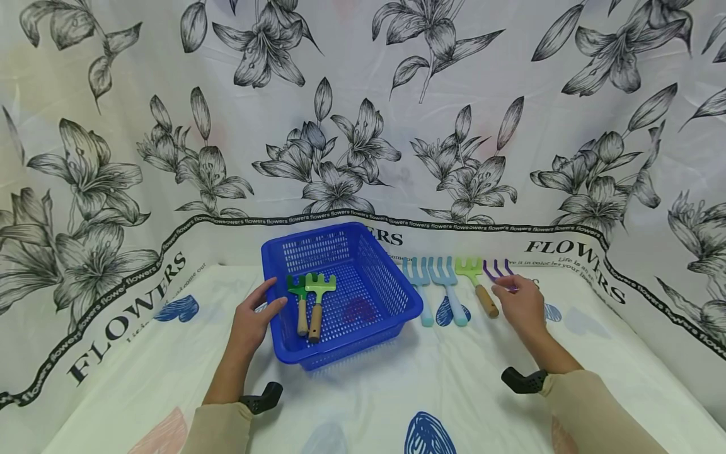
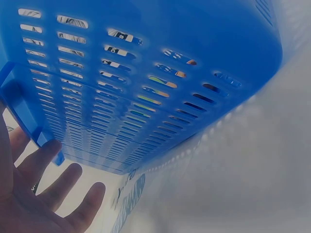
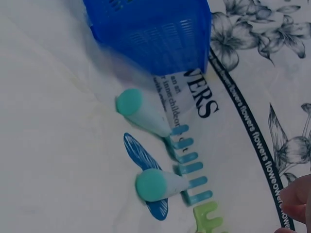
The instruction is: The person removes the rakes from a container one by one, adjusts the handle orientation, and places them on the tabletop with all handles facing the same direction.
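At the left rim of a blue plastic basket [image 1: 405, 296], my left hand [image 1: 252, 315] has its thumb over the edge; its fingers [image 2: 73, 179] look spread and fairly straight in the left wrist view. Inside the basket lie a dark green hand rake [image 1: 302, 309] and a light green one [image 1: 316, 306], both wooden-handled. My right hand [image 1: 518, 306] pinches a purple hand rake [image 1: 495, 271], covering most of it but the tines. Just left of that hand lies a lime hand rake [image 1: 476, 277] with a wooden handle. Two blue hand rakes [image 1: 422, 296] [image 1: 450, 293] lie between it and the basket.
A white cloth [image 1: 363, 403] with leaf and drop prints covers the table. Behind stands a white curtain [image 1: 397, 157] printed with lilies, its lower border meeting the table just beyond the rakes. The basket sits slightly turned near this back edge.
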A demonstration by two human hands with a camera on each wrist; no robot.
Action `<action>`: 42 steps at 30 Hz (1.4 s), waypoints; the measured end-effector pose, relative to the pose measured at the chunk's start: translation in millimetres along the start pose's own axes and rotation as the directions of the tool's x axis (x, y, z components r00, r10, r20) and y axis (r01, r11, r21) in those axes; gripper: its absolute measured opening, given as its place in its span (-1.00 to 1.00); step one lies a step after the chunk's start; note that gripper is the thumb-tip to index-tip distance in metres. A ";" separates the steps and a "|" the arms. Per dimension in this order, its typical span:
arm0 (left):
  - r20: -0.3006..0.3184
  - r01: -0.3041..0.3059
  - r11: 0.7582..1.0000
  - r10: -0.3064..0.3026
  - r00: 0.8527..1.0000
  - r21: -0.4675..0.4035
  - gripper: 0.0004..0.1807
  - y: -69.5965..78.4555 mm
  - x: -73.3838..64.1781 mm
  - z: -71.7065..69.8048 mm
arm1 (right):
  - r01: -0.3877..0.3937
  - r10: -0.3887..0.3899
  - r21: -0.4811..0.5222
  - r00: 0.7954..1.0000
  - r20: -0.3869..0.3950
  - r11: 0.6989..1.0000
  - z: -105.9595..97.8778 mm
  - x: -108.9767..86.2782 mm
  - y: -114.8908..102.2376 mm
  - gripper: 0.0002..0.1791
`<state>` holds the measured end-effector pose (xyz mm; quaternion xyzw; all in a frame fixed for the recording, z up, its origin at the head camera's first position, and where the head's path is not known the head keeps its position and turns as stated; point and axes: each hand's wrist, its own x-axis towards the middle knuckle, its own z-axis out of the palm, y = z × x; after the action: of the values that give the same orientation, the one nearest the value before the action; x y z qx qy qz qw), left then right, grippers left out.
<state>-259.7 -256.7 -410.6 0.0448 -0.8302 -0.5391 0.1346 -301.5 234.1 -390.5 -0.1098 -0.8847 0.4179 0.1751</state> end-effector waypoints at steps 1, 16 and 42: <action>-0.001 -0.001 1.000 0.001 1.000 0.001 -0.29 -0.1 0.2 0.1 | 0.007 -0.007 0.005 1.000 0.003 1.000 0.6 -0.4 -2.7 -0.69; 0.003 -0.004 1.000 0.004 1.000 0.003 -0.34 0.9 -0.7 -0.1 | 0.072 -0.091 0.140 0.987 0.135 0.988 16.4 -10.9 -42.5 -0.59; -0.010 -0.012 1.000 0.012 1.000 0.023 -0.26 -5.3 3.0 1.1 | 0.261 -0.329 0.329 0.928 0.172 0.907 66.4 -53.0 -101.3 -0.47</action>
<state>-263.3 -258.6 -415.3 0.0439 -0.8359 -0.5286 0.1416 -284.6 106.0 -362.4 0.1018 -0.8310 0.5257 0.1506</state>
